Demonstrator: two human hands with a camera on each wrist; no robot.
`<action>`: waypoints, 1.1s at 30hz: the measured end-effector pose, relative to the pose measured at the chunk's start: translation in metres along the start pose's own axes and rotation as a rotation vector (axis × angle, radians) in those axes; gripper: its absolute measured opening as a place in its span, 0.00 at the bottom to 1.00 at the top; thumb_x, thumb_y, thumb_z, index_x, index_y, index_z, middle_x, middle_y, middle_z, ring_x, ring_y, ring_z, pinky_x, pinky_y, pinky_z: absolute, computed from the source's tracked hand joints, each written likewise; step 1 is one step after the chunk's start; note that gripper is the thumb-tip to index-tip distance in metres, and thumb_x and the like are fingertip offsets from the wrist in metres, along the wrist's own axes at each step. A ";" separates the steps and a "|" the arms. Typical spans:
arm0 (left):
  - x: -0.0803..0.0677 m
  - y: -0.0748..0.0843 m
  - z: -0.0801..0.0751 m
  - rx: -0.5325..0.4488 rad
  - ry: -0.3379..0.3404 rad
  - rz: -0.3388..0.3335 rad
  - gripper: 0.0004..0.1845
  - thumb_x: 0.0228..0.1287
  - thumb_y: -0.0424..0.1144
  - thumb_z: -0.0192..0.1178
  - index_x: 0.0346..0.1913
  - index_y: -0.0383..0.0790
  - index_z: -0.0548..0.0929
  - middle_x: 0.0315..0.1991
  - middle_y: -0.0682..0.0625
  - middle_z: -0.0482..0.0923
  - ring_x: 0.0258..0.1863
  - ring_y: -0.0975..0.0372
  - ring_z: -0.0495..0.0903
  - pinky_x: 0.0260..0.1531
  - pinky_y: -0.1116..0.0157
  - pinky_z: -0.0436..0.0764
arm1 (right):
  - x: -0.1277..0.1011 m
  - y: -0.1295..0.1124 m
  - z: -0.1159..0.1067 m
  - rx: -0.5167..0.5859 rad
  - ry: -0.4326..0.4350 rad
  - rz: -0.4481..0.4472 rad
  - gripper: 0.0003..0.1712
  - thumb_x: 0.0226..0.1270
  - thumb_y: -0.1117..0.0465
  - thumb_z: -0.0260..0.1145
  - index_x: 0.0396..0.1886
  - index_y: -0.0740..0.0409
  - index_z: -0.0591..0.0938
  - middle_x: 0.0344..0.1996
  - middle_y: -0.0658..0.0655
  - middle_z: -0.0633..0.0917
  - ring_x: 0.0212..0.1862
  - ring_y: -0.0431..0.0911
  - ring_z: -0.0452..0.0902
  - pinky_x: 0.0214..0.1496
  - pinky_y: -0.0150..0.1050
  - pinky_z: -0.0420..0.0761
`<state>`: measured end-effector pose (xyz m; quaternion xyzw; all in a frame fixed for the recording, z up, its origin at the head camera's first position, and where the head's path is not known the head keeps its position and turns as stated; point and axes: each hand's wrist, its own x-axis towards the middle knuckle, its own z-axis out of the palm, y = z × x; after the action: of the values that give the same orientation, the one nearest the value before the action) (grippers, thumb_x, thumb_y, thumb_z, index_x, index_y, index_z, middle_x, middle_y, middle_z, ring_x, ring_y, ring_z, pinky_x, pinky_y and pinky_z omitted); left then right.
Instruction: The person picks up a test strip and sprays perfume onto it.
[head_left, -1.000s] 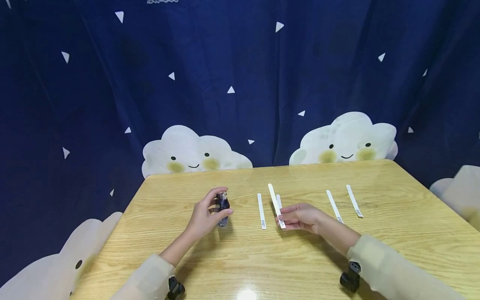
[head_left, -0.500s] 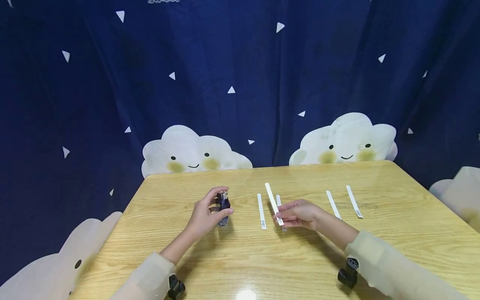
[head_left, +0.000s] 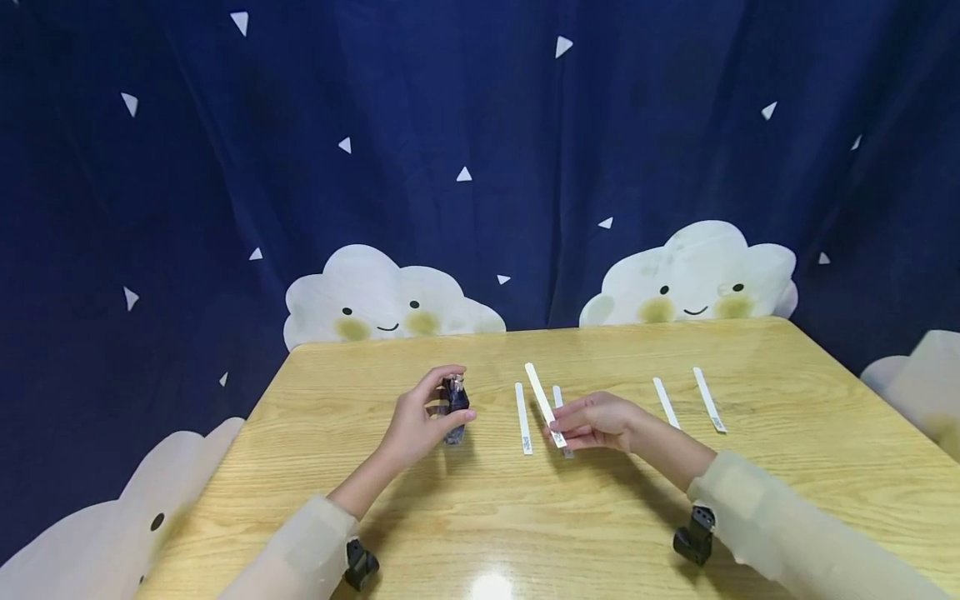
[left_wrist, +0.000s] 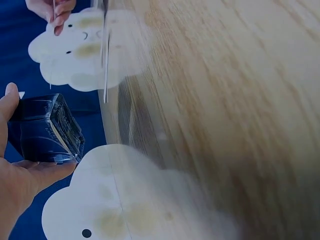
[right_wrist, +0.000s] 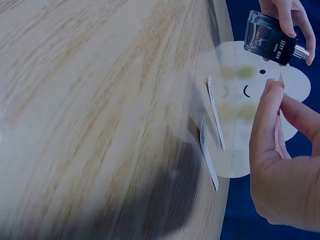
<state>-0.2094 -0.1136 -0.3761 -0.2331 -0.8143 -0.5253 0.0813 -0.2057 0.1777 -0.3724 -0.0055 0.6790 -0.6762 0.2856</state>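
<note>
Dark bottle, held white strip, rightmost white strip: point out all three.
Dark bottle (right_wrist: 270,39): right wrist view, middle of its labelled face.
Held white strip (head_left: 543,398): head view, near mid-length.
Rightmost white strip (head_left: 709,400): head view, middle of its length.

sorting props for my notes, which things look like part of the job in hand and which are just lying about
Seemingly in use:
dark bottle, held in the left hand
white strip, pinched in the right hand

Lying on the table, perhaps spare:
leftmost strip
strip partly behind the held one
second strip from right
rightmost strip
</note>
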 end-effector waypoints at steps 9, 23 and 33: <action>0.005 0.002 0.006 -0.005 -0.019 -0.014 0.29 0.52 0.34 0.72 0.59 0.53 0.76 0.59 0.40 0.77 0.52 0.50 0.81 0.46 0.59 0.86 | -0.001 -0.001 0.005 -0.001 0.001 0.010 0.10 0.61 0.71 0.65 0.43 0.67 0.77 0.31 0.55 0.90 0.32 0.41 0.87 0.35 0.30 0.86; 0.004 0.002 0.010 0.142 -0.036 0.053 0.28 0.51 0.37 0.73 0.56 0.54 0.77 0.52 0.44 0.82 0.40 0.55 0.87 0.34 0.71 0.84 | 0.003 -0.004 0.014 -0.007 0.007 0.016 0.14 0.61 0.72 0.64 0.46 0.69 0.77 0.29 0.53 0.89 0.29 0.38 0.85 0.34 0.28 0.85; 0.005 0.002 0.013 0.162 -0.029 0.050 0.27 0.52 0.37 0.73 0.55 0.53 0.77 0.49 0.44 0.83 0.39 0.56 0.87 0.30 0.75 0.82 | 0.000 -0.006 0.017 -0.047 -0.006 0.003 0.13 0.60 0.71 0.65 0.45 0.68 0.78 0.30 0.53 0.89 0.29 0.38 0.84 0.35 0.29 0.85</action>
<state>-0.2115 -0.1003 -0.3782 -0.2537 -0.8491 -0.4522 0.1010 -0.2011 0.1622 -0.3658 -0.0132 0.6938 -0.6598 0.2884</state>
